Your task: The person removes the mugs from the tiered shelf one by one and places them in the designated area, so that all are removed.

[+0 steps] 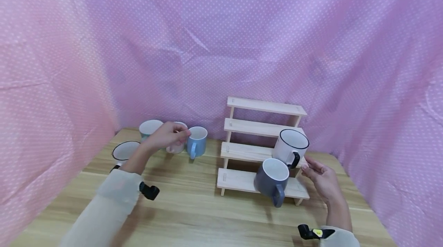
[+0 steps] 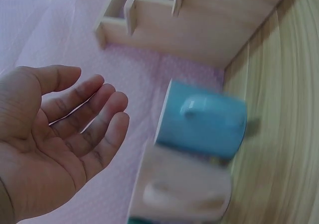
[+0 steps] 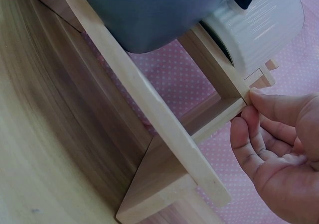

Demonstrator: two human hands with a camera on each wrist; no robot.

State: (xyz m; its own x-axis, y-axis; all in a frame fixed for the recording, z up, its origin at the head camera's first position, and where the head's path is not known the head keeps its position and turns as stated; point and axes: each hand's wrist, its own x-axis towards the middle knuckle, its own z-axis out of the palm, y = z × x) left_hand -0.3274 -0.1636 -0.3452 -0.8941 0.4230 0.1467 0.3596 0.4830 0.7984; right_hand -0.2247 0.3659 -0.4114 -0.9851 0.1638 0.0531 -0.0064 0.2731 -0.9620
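Note:
My left hand (image 1: 167, 136) hovers over the mugs at the back left, fingers loosely bent and holding nothing. Just beyond its fingertips stands a light blue mug (image 1: 197, 146). A pale pink mug (image 2: 184, 184) is beside it, partly behind the hand in the head view. On the right, a stepped wooden rack (image 1: 238, 180) carries two mugs. A slate-grey mug (image 1: 269, 183) sits on its lowest step, and a white mug with black rim and handle (image 1: 285, 150) on the step above. My right hand (image 3: 279, 159) pinches that second step's right end between thumb and fingers.
A teal mug (image 1: 144, 136) stands at the far left back. In front of it, another white mug with a dark rim (image 1: 121, 156) is partly hidden by my left forearm. Pink dotted cloth (image 1: 194, 66) hangs round the wooden table (image 1: 194, 216) at the back and sides.

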